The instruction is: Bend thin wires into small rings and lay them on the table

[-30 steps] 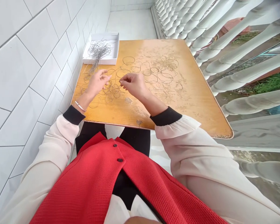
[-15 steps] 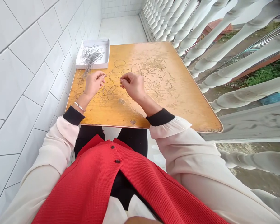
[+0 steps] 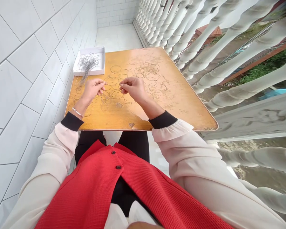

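My left hand (image 3: 92, 89) is raised above the left part of the table, thumb and forefinger pinched on a thin wire (image 3: 106, 83) whose tip barely shows. Facing it a short way to the right, my right hand (image 3: 132, 87) pinches too, apparently on the same fine wire; its course across the gap is too faint to follow. Beneath and between the hands lie thin dark wire rings (image 3: 109, 96), some overlapping. More wire loops (image 3: 148, 75) lie in a flower-like cluster beyond my right hand. A single ring (image 3: 115, 69) rests farther back.
A shallow white box (image 3: 101, 70) at the table's back left holds a tangle of cut wires (image 3: 88, 62), some hanging over its front rim. The worn wooden table (image 3: 181, 108) stands between a tiled wall (image 3: 26, 79) on the left and a white balustrade (image 3: 200, 63) on the right.
The view has shifted slightly, so the table and box sit a little lower and farther left. Both hands stay pinched, a similar distance apart.
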Motion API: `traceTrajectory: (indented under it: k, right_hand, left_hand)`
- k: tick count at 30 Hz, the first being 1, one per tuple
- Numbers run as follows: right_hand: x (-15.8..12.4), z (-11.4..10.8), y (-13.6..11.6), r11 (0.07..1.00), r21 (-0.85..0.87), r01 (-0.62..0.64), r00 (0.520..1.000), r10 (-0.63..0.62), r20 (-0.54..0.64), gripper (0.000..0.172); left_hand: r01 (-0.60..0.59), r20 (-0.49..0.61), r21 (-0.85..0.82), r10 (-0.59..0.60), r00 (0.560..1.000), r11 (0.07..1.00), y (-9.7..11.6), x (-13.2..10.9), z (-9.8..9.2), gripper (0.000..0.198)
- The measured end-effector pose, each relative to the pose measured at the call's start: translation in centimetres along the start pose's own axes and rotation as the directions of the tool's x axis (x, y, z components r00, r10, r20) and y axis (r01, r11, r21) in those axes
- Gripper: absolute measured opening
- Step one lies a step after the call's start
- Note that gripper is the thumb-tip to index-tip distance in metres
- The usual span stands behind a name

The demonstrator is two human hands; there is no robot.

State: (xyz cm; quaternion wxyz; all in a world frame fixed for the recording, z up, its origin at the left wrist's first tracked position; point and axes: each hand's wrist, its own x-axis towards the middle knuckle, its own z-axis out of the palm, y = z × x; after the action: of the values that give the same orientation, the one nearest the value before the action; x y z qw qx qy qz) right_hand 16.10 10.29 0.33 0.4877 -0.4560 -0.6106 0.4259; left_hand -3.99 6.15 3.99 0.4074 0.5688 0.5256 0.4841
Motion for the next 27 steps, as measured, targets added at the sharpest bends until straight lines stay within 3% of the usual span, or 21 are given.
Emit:
traceTrajectory:
  k: [3, 7, 11, 17, 19, 22, 24, 27]
  right_hand:
    - [-0.2, -0.2, -0.3, 0.999, 0.053, 0.010, 1.000, -0.010, -0.008, 0.010]
    - [-1.0, 0.1, -1.0, 0.981, 0.179, -0.071, 0.995, 0.057, 0.083, 0.027]
    - [-1.5, 1.2, -1.1, 0.973, 0.163, -0.163, 0.975, 0.134, 0.178, 0.015]
    - [-1.2, 1.7, -0.7, 0.989, 0.087, -0.117, 0.979, 0.100, 0.179, 0.005]
    - [-1.0, 1.5, -0.8, 0.996, 0.045, -0.082, 0.979, 0.072, 0.191, 0.004]
    - [-0.7, 1.3, -1.3, 0.998, -0.056, -0.025, 0.967, 0.038, 0.251, 0.004]
    - [-0.5, 1.5, -1.9, 0.992, -0.127, 0.014, 0.948, 0.027, 0.316, 0.002]
    - [-0.3, 2.3, -2.8, 0.974, -0.208, 0.087, 0.915, 0.005, 0.404, 0.004]
  left_hand:
    - [-0.033, -0.068, -0.019, 0.031, 0.997, 0.999, 0.6, -0.1, 0.3, 0.021]
    - [-0.084, -0.149, -0.038, 0.078, 0.986, 0.996, 1.3, -0.1, 0.7, 0.018]
    - [-0.073, -0.152, -0.048, 0.065, 0.986, 0.996, 1.4, -0.3, 0.6, 0.018]
    - [-0.060, -0.155, -0.007, 0.058, 0.986, 0.998, 1.3, -0.1, -1.9, 0.023]
    - [-0.067, -0.092, 0.077, 0.074, 0.993, 0.995, 1.7, 0.0, -2.9, 0.022]
    - [-0.138, 0.087, 0.258, 0.119, 0.989, 0.956, 2.7, 0.0, -3.9, 0.019]
    - [-0.216, 0.226, 0.375, 0.137, 0.964, 0.902, 3.5, -0.1, -4.0, 0.018]
    - [-0.330, 0.438, 0.487, 0.100, 0.893, 0.808, 4.6, -0.4, -3.7, 0.022]
